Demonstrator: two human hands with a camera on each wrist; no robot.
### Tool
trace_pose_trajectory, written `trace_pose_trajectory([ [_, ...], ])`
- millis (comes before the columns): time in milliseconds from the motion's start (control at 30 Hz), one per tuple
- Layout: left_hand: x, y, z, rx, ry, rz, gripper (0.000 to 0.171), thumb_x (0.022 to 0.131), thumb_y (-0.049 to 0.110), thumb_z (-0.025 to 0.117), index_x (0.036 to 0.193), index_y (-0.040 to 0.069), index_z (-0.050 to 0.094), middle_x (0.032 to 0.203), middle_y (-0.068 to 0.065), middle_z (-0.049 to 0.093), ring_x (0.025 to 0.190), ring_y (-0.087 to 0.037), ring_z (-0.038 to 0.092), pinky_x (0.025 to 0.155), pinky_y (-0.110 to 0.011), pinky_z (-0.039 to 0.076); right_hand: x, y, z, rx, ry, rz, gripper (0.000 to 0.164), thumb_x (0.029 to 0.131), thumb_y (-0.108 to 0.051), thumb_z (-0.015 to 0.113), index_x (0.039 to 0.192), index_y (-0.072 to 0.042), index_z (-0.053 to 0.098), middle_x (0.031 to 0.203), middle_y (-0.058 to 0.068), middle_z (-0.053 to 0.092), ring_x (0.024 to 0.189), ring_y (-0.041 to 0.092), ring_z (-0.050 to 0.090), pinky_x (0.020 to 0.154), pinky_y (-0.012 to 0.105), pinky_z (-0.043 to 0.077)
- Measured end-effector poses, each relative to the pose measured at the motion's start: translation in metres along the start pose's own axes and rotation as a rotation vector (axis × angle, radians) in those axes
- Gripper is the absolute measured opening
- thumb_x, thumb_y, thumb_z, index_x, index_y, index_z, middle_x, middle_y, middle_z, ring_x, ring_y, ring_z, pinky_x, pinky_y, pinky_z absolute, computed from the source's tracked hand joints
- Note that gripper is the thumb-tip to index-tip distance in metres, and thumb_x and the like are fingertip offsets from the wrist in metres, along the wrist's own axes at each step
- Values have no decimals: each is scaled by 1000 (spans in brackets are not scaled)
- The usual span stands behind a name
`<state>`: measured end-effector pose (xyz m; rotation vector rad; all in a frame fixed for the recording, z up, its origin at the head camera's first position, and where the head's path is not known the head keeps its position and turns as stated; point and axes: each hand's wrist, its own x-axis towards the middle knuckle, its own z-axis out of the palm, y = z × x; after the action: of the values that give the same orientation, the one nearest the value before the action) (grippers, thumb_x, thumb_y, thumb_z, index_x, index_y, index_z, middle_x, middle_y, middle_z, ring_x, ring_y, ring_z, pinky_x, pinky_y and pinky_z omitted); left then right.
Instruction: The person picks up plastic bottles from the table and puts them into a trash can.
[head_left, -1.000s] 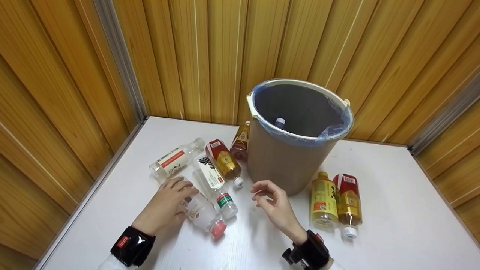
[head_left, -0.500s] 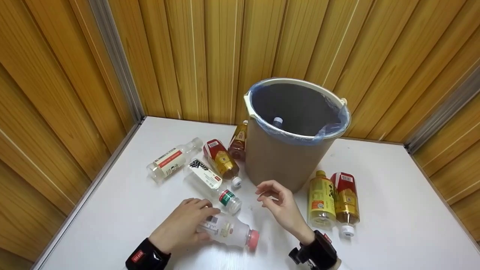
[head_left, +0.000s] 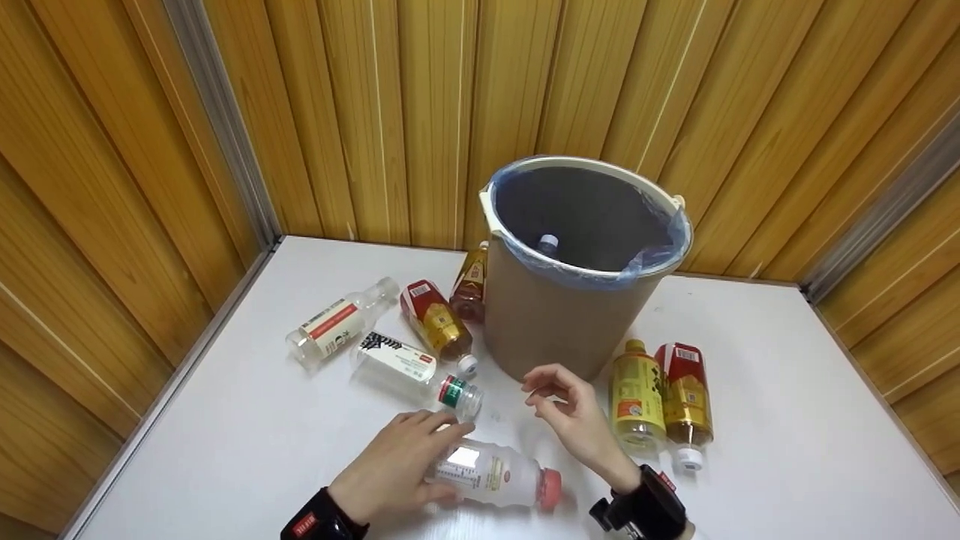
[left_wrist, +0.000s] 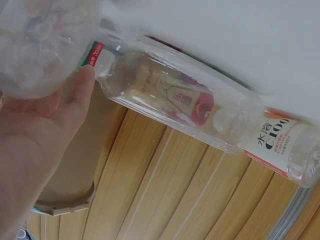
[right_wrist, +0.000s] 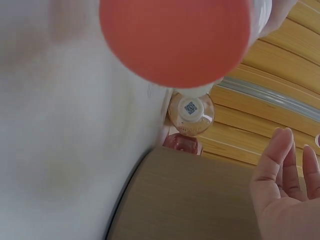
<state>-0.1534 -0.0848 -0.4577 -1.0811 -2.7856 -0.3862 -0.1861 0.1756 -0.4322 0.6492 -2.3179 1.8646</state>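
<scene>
My left hand (head_left: 405,461) grips the base end of a frosted clear plastic bottle (head_left: 499,474) lying sideways, its pink cap (head_left: 550,489) pointing right. In the left wrist view the round bottle base (left_wrist: 45,50) fills the upper left corner. The same cap (right_wrist: 175,40) looms large in the right wrist view. Beyond that bottle lies a clear bottle (head_left: 405,367) with a white label and a green neck band. My right hand (head_left: 574,420) hovers in front of the bucket, fingers loosely curled and holding nothing.
A tall brown bucket (head_left: 562,330) with a blue liner stands at the back, a white-capped bottle (head_left: 547,244) inside. Left of it lie a clear bottle (head_left: 341,322), a red-and-gold bottle (head_left: 439,322) and an amber bottle (head_left: 471,289). A yellow bottle (head_left: 637,397) and another red-and-gold bottle (head_left: 686,397) lie right.
My left hand has drawn the pink-capped bottle rightward and nearer, turning it more crosswise. The green-banded bottle has swung round as well. My right hand has barely moved.
</scene>
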Motion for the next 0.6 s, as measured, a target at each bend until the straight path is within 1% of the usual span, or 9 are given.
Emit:
trace_pose_trajectory([
  [100,-5,-8,-6,-40,-17,-30,82,70,55,72,140,26,40,134,0,51,121,-22,49,101,-48,40,-1,0,-1,7,4,-23,21,86,8,55,106,5,57,99,23,60,81,28,62,65,24,55],
  [167,-10,-13,-8,-60,-25,-49,86,68,53,74,141,27,39,134,0,51,122,-23,49,101,-49,40,-2,0,-2,4,10,-31,21,86,8,55,106,5,57,98,22,60,81,28,62,65,24,55],
  [267,-15,-19,-7,-94,-30,-64,88,65,48,77,141,28,38,133,0,51,119,-23,51,100,-48,41,-2,-1,-3,-3,13,-25,21,85,8,55,106,5,58,99,22,61,82,29,62,65,24,55],
  [433,-19,-21,-1,-137,-55,-74,89,63,43,80,141,30,39,129,4,54,112,-21,55,96,-45,44,-2,1,-2,-7,1,20,22,85,8,55,107,6,56,100,23,60,83,29,62,67,23,55],
  [533,-20,-21,-1,-168,-82,-101,87,65,42,79,141,34,37,132,2,53,115,-24,54,98,-49,43,-2,2,-3,-13,-9,39,23,85,7,54,108,7,56,101,25,59,84,28,62,68,24,55],
  [600,-20,-21,-2,-187,-82,-102,86,66,43,78,141,35,36,133,1,53,117,-25,53,99,-50,42,-2,3,-3,-16,-11,46,23,85,7,55,108,6,56,101,24,59,84,26,62,68,24,55],
])
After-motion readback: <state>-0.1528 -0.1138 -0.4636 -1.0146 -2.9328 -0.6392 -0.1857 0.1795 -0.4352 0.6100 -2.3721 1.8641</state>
